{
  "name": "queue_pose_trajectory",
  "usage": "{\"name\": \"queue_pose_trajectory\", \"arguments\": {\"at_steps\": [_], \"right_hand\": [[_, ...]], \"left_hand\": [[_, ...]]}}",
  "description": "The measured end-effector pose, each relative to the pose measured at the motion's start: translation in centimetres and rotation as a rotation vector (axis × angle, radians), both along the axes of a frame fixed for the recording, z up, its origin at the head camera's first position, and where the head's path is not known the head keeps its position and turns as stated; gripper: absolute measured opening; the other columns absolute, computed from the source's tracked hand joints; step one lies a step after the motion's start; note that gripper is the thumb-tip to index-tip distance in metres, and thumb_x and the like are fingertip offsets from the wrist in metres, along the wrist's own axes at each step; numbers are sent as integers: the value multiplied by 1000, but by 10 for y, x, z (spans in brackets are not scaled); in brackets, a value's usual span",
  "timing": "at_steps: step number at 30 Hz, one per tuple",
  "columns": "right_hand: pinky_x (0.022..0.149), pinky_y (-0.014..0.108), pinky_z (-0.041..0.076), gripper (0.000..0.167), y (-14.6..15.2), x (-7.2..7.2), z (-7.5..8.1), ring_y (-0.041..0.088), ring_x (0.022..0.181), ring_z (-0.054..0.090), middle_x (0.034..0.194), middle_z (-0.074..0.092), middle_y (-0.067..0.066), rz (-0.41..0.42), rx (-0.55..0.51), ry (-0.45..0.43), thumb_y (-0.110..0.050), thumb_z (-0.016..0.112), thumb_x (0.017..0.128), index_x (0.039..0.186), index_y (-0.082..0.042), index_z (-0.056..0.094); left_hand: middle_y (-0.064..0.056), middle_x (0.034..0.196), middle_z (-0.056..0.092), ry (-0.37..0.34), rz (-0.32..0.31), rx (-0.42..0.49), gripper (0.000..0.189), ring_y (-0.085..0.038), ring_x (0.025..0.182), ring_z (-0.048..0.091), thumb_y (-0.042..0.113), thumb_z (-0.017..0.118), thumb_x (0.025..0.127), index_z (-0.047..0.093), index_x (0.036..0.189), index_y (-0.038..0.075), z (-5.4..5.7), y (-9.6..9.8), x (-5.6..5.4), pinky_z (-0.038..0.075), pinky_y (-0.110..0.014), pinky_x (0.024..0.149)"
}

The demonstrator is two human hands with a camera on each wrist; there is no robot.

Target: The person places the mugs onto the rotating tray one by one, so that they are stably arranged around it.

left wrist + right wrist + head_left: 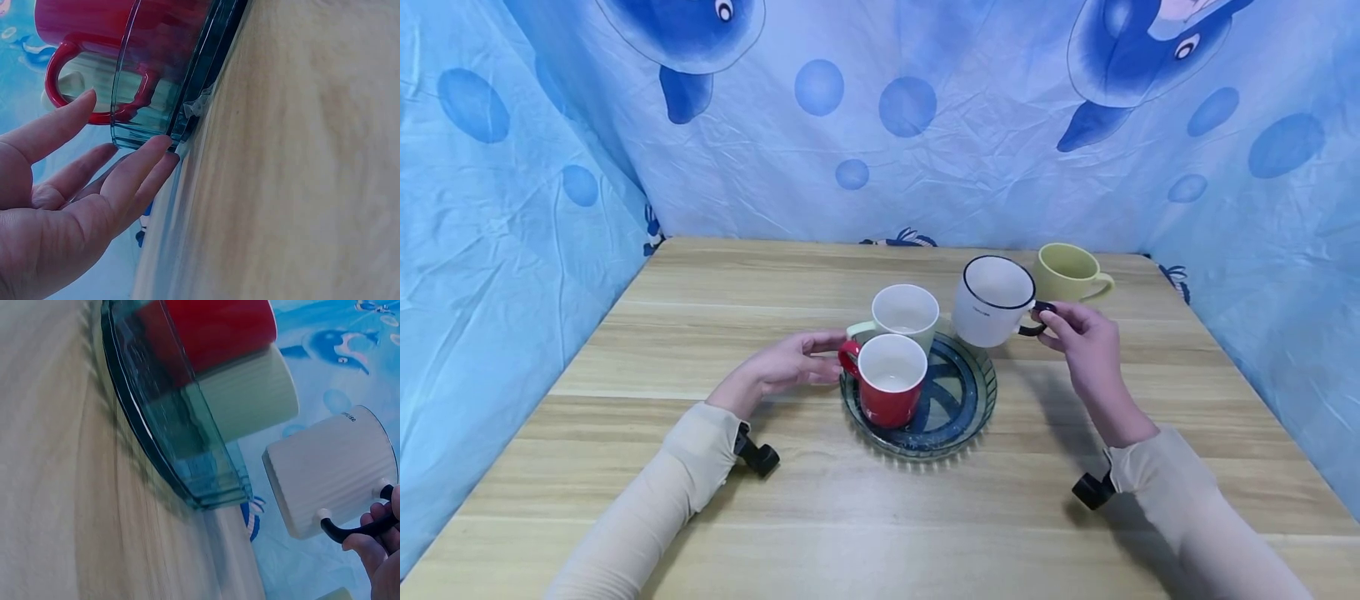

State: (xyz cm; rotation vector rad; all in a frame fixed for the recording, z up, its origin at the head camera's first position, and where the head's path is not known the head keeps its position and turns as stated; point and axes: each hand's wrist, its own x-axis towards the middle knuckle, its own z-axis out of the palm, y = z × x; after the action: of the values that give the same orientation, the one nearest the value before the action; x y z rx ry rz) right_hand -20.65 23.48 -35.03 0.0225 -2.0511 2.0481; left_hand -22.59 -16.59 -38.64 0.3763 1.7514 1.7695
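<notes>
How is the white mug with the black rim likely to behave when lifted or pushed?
The white mug is probably stiff: its walls look firm and evenly round. It may tilt when lifted, since the right hand grips only the black handle at one side. Set down and pushed, it would likely slide before tipping, given its broad, flat-looking base.

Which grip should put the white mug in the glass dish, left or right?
Right, probably: the right grip holds the white mug by its black handle, near the glass dish. The left grip, across the dish, holds no mug.
</notes>
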Motion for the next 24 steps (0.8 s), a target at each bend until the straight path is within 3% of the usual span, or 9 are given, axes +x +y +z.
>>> {"name": "queue_pose_trajectory", "arguments": {"at_steps": [13,24], "right_hand": [[73,16,59,10,-7,19,-5,-1,84,69,85,73,-13,89,29,-10,-10,65,92,90,-18,70],[73,17,59,14,-7,26,-18,2,84,70,85,74,-10,132,31,32,-6,64,92,91,-18,71]], "left_hand": [[-25,158,19,-19,18,-12,72,-10,102,63,-16,50,88,16,152,-6,2,0,1,55,-26,96],[-29,157,17,7,-5,-3,72,-9,103,62,-15,49,89,14,151,-8,1,0,0,54,-27,98]]}}
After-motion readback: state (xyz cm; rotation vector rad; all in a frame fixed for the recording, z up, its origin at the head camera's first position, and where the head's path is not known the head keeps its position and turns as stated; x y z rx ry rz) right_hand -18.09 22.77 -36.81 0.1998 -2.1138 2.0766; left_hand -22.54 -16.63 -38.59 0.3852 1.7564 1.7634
